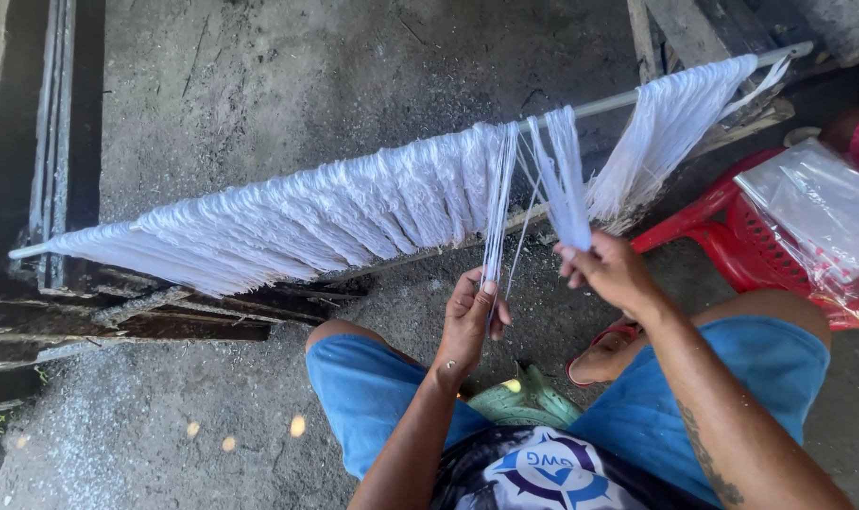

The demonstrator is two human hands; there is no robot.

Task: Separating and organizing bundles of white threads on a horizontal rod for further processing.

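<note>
Strands (354, 212) hang in a white curtain from a rod (581, 107) that runs above and ahead of both my hands, its long axis slanting from low beyond my left side to high beyond my right. I judge they are draped that way so each bunch can be parted off without tangling. My left hand (469, 321) is closed, pinching a thin bunch (496, 212) that drops straight from the rod to my fingers, pulled taut and nearly vertical. My right hand (611, 269) grips a thicker bunch (566, 179) by its lower end, drawing it slightly rightward, so a gap opens between the two. Right of that hand sits a red basket (732, 247) with clear bags (812, 203) on it.
</note>
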